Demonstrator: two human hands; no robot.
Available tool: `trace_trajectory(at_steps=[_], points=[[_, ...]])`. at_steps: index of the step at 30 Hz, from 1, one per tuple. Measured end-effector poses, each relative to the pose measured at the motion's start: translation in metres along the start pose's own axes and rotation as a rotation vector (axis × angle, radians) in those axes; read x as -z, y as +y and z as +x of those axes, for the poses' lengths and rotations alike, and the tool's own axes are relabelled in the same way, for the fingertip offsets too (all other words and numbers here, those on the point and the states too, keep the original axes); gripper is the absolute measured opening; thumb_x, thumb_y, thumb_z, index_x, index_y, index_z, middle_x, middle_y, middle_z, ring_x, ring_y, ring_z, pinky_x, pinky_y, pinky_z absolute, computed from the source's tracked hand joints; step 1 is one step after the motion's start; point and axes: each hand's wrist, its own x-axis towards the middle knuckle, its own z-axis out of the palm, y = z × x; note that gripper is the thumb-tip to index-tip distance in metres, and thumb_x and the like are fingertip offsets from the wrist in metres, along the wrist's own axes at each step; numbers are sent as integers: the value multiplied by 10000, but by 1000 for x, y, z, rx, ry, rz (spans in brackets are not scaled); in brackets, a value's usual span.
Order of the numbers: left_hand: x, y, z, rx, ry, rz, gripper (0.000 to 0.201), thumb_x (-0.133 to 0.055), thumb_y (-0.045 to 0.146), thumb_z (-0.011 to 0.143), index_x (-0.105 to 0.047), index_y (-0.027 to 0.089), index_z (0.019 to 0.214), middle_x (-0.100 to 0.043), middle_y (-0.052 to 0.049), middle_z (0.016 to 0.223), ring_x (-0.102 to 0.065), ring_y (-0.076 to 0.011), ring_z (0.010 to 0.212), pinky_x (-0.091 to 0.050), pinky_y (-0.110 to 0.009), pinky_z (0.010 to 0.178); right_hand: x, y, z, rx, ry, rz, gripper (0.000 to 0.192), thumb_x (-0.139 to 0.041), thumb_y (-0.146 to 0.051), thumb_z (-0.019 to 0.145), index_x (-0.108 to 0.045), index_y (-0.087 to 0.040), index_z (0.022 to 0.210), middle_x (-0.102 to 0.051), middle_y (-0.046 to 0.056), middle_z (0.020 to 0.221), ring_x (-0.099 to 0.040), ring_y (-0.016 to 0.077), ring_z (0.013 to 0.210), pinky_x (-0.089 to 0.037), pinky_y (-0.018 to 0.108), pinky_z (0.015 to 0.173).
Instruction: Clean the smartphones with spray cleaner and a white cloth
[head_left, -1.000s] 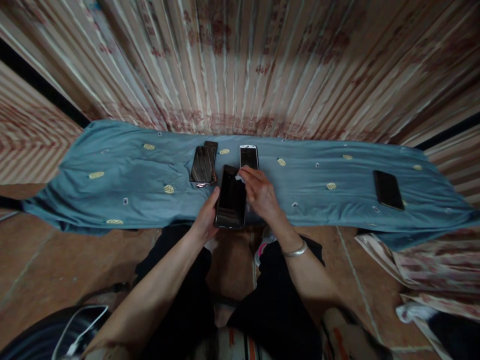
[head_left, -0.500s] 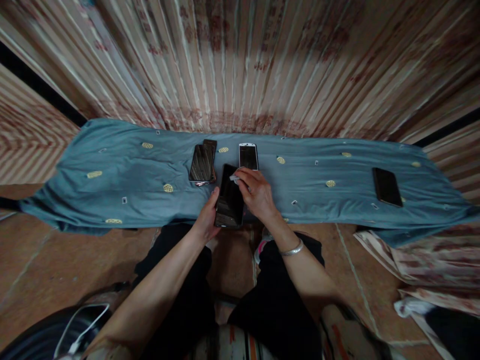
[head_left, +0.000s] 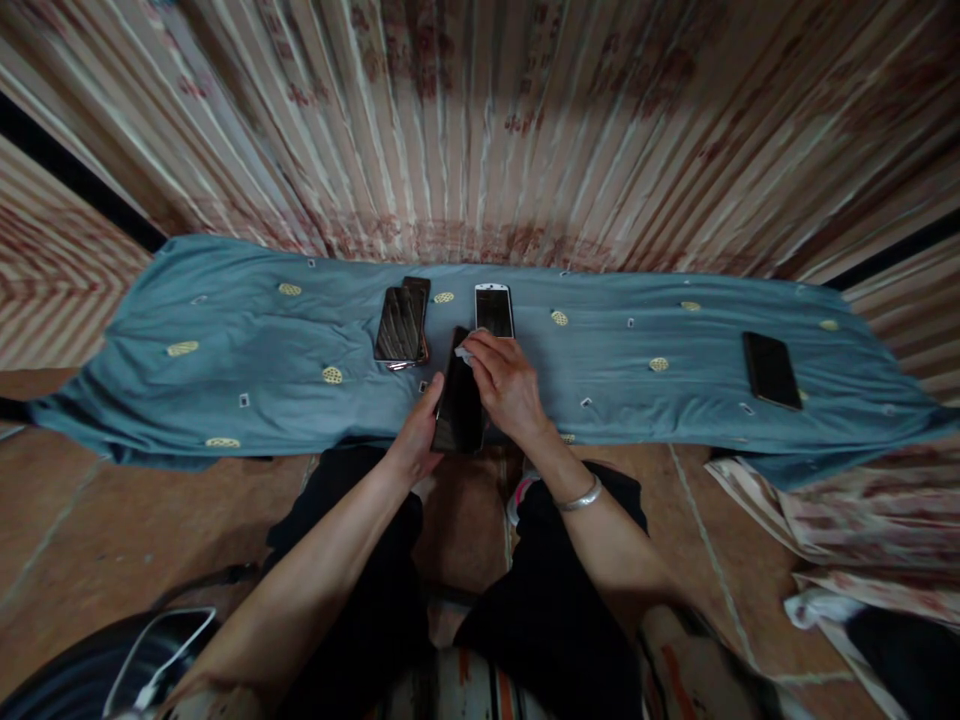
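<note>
My left hand (head_left: 417, 435) is closed around the left edge of a dark smartphone (head_left: 457, 415), its black screen turned up toward me. The phone is held tilted at the front edge of the cloth-covered surface. Pinched in the fingers of my right hand (head_left: 508, 385) is a small whitish cloth (head_left: 463, 350), pressed on the upper part of the screen. Just beyond, a white-framed phone (head_left: 493, 308) lies face up, its lower end hidden by my right hand. To the left rests a small stack of phones (head_left: 400, 325) with glossy dark screens.
A blue patterned cloth (head_left: 622, 370) covers the long, narrow surface. Far right on it lies a dark, thick rectangular device (head_left: 772, 370). Pleated curtains (head_left: 480, 150) hang right behind. At lower left, a white cable (head_left: 169, 660) lies on a round black object (head_left: 82, 665).
My right hand has shifted very slightly on the screen with the cloth. The left hand keeps its hold on the phone, and the view has moved a little.
</note>
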Motion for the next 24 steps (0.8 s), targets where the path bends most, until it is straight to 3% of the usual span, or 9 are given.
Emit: trace_trajectory(at_steps=[4,9,14,18,24], points=[[1,-2,-2,58,-37,26,418,-609,485,1029,-751,178,1275,-833,-119,1152,-789,-317,1112,-643,-490,986,2,2,3,-11,-9,27,427,-411,-180,1081,-736,-234,1354,-746,98,1386,-659,267,1318,-527,497,1176],[4,1,0,21,-7,44,386,-603,457,1034,-762,169,1237,-837,-115,1136,-791,-320,1107,-642,-472,991,2,-3,2,32,-72,69,444,-396,-154,1072,-748,-207,1337,-745,108,1400,-653,266,1314,-524,481,1187],[2,0,-1,59,-27,45,393,-587,447,1048,-756,167,1267,-839,-114,1107,-811,-313,1015,-648,-472,966,3,1,2,32,-22,57,458,-401,-127,1059,-732,-214,1363,-743,101,1399,-649,259,1322,-521,486,1191],[-3,1,-3,75,42,-33,371,-490,331,1094,-746,150,1292,-841,-105,1066,-810,-279,1008,-633,-429,992,2,3,1,62,-20,65,436,-418,-122,1056,-734,-186,1350,-742,125,1392,-654,266,1315,-533,492,1181],[-1,8,2,-9,114,-76,334,-520,299,1086,-750,111,1240,-837,-98,1052,-794,-229,995,-610,-348,988,-3,-12,-5,113,-91,61,427,-435,-125,1050,-747,-204,1331,-749,102,1380,-658,258,1287,-554,468,1168]])
